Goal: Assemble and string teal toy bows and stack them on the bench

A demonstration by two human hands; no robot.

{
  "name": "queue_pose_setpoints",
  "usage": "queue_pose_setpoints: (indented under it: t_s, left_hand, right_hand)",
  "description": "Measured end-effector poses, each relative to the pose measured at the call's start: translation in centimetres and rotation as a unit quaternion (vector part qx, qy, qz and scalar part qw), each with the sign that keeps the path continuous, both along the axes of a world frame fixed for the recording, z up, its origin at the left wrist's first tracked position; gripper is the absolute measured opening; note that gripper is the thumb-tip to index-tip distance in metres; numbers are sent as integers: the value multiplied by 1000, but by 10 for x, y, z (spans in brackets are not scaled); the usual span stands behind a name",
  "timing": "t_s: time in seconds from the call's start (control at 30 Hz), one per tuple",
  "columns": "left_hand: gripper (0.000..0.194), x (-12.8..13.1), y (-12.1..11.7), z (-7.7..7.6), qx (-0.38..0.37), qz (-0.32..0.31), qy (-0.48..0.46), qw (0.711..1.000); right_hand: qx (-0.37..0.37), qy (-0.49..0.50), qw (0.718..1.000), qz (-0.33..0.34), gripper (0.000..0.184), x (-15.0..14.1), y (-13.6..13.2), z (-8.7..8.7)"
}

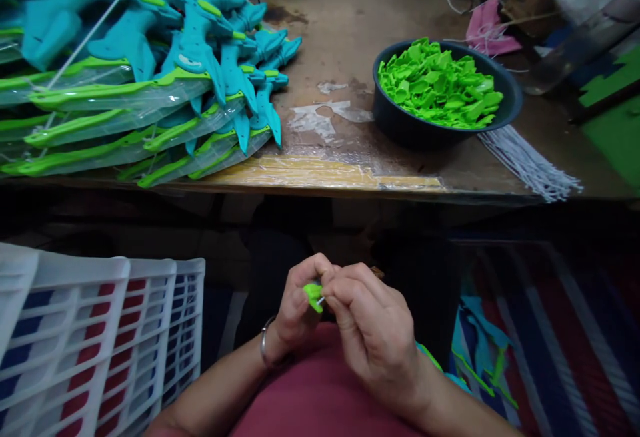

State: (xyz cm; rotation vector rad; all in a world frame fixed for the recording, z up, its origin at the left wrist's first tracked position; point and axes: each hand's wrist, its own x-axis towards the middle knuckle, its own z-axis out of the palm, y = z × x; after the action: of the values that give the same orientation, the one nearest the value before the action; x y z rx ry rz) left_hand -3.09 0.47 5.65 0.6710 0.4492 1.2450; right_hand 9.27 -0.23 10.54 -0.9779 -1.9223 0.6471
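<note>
My left hand [299, 300] is closed, holding a small bright green plastic piece [313, 294] between thumb and fingers in front of my body. Close against it, my right hand [375, 317] pinches a thin white cord [321, 300], whose tip shows at the green piece. Whether the cord passes through the piece I cannot tell; the fingers cover most of it. On the table beyond, a dark round bowl [400, 123] holds a heap of similar green plastic pieces [440, 83]. A bundle of white cords [533, 163] lies partly under the bowl, toward the table's right front edge.
Teal and green plastic toys [195, 50] are piled on the left of the worn wooden table [330, 23]. A white plastic crate [115, 330] stands at my lower left. Teal and green pieces [483, 337] lie on striped sheeting [560, 317] at lower right. A pink cloth [493, 27] is behind the bowl.
</note>
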Motion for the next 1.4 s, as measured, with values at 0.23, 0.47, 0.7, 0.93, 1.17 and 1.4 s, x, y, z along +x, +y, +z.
queue_pose_setpoints:
  t_s: [0.23,0.47,0.7,0.93,1.17,1.4]
  left_hand:
    - [52,-1,2,-4,-5,3,26,1000]
    - [52,-2,6,-3,-8,4,29,1000]
    - [44,-1,10,-9,31,17,17,999]
    - [49,-1,12,-7,21,18,56,998]
    - [47,5,-1,-12,-61,57,184,979]
    - [34,6,-2,-1,-29,69,316,946]
  right_hand:
    - [34,-9,999,-4,18,-2,-1,-2]
    - [23,-7,1000,1,16,-1,3,2]
    - [19,-5,1000,23,26,12,11,-1]
    - [29,-48,991,123,9,25,32,5]
    - [145,-105,980,84,12,26,39,-4]
    - [201,-138,970,-15,12,21,43,-29]
